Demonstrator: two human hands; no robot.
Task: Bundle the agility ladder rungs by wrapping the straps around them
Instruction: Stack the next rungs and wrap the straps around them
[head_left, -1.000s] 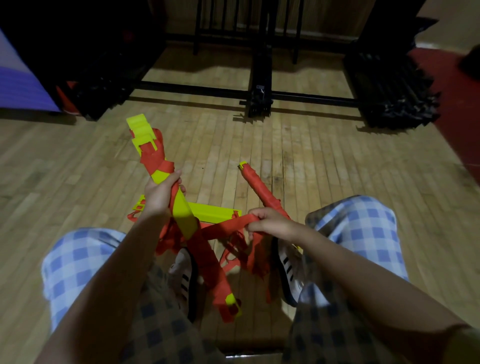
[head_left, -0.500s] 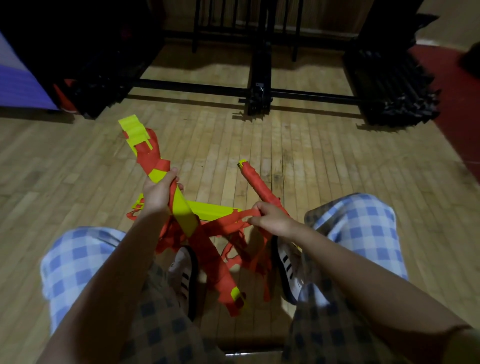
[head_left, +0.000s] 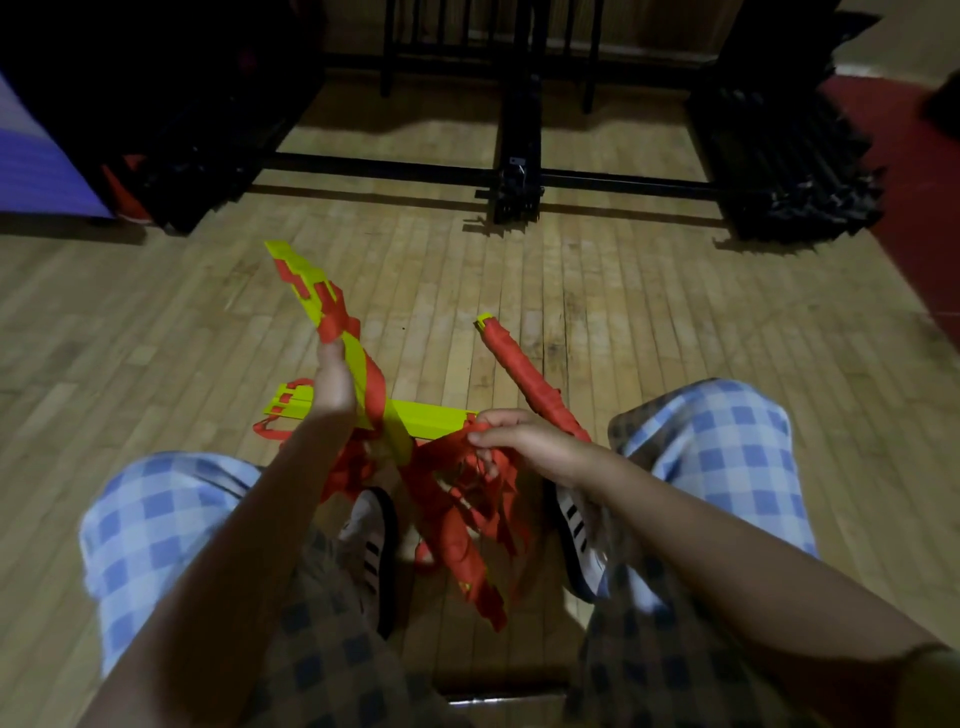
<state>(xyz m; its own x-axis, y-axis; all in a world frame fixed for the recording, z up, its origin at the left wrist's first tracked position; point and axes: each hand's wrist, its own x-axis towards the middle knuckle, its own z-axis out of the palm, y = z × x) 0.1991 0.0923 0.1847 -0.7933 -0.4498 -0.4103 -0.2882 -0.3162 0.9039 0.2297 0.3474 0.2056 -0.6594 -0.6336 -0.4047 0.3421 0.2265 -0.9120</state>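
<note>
Pale wooden floorboards (head_left: 649, 332) fill most of the view, with a black metal rack base (head_left: 519, 176) across the far side and the seated person's blue checked trousers (head_left: 727, 441) framing the work. Between the knees, the agility ladder is a half-sorted heap: a stack of yellow rungs (head_left: 332, 332) stands tilted up from the floor, with only a few turns of orange strap (head_left: 371, 384) round it, and another yellow rung group (head_left: 431, 418) lies flat beneath. One bundle (head_left: 524, 374) looks fully wrapped in orange, lying near the right knee. A tangle of loose straps (head_left: 467, 499) hangs between the white sneakers (head_left: 371, 535), so much winding seems left. The left hand (head_left: 332, 384) grips the upright stack; the right hand (head_left: 519, 441) pinches a gathered strap, drawn toward the flat rungs.
</note>
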